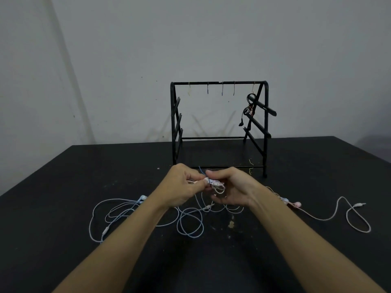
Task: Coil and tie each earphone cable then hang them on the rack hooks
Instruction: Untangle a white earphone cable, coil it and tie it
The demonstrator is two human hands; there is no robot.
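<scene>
My left hand [182, 188] and my right hand [231, 187] meet above the table and together pinch a small coiled white earphone bundle [215, 184]; a thin blue tie sticks up between the fingertips. A pale blue earphone cable [131, 210] sprawls loose on the table at the left, and a pink earphone cable [330, 216] lies loose at the right. The black rack [218, 125] stands behind my hands, with several wire hooks on its top bar. A coiled black earphone [248, 108] hangs from the rightmost hook.
The black table [63, 187] meets a white wall at the back. A loose yellow twist tie [251, 166] lies by the rack's front right foot. A pale scuff [231, 224] marks the tabletop between my forearms.
</scene>
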